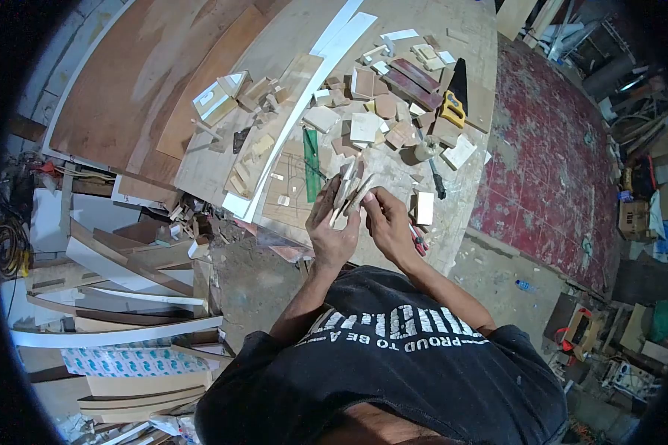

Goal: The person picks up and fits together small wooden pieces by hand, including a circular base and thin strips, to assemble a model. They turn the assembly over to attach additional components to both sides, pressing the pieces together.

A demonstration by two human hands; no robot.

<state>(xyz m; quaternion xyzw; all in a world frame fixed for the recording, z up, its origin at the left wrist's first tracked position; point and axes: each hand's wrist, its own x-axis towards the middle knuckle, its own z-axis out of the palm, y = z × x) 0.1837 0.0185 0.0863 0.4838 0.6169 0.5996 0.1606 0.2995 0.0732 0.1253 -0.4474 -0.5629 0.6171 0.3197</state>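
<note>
My left hand (331,236) is closed around several thin wood pieces (346,194), held upright above the table's near edge. My right hand (387,224) pinches the edge of one of these pieces with thumb and fingertips, close beside the left. The exact shape of the pieces is partly hidden by my fingers. Just beyond my left hand lies a green ruler (311,165) on a board with drawn lines. A small white-faced block (424,208) stands right of my right hand, and a red-handled tool (418,241) is partly hidden by that forearm.
Wood offcuts and small blocks (364,127) cover the middle of the table (453,245). A yellow-handled handsaw (453,109), a jar (425,150) and a dark-handled tool (439,184) lie to the right. Long white strips (304,104) cross the left side. Stacked boards (126,304) stand lower left.
</note>
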